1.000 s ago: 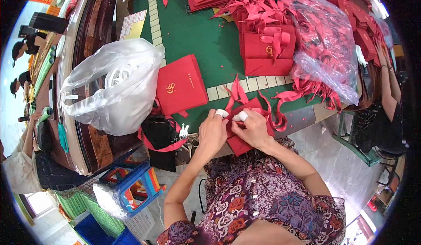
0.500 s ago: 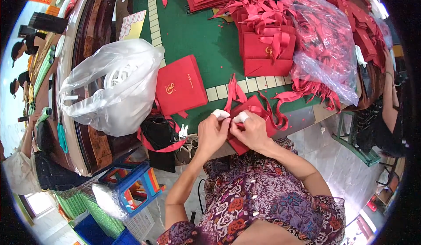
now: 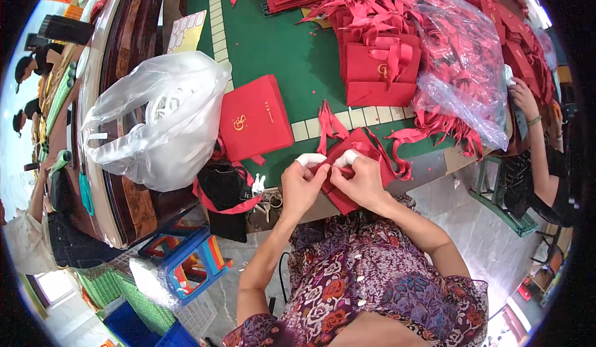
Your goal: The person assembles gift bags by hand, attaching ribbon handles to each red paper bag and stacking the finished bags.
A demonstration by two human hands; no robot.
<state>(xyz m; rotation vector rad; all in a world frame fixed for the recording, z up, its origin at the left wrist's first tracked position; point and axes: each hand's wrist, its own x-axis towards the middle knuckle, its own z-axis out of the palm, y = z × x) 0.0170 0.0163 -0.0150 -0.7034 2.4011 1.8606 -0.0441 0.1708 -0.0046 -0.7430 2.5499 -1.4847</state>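
At the near edge of the green table [image 3: 267, 43], a red bag [image 3: 341, 201] lies tilted beneath the person's two hands, its near corner jutting toward the patterned dress [image 3: 372, 254]. The left hand [image 3: 301, 184] is at the bag's left side, thumb and forefinger curled close together; the right hand [image 3: 360, 182] is over the bag's middle, its thumb and forefinger likewise bent toward each other. I cannot tell what, if anything, either hand pinches, because the fingertips hide it. White wraps [image 3: 311, 159] cover a finger on each hand. A red ribbon [image 3: 332, 125] lies just beyond the hands, across a pale band [image 3: 357, 118] of the table. Farther left lies a second red bag [image 3: 257, 111], beside a translucent plastic bag [image 3: 186, 154] with white coils inside. A black pouch [image 3: 222, 184] sits left of the left hand. On the far right, ribbon-topped red bags [image 3: 382, 74] stand stacked next to a clear sack [image 3: 462, 61] full of red ribbons. Beyond it shows a co-worker's hand [image 3: 524, 97].
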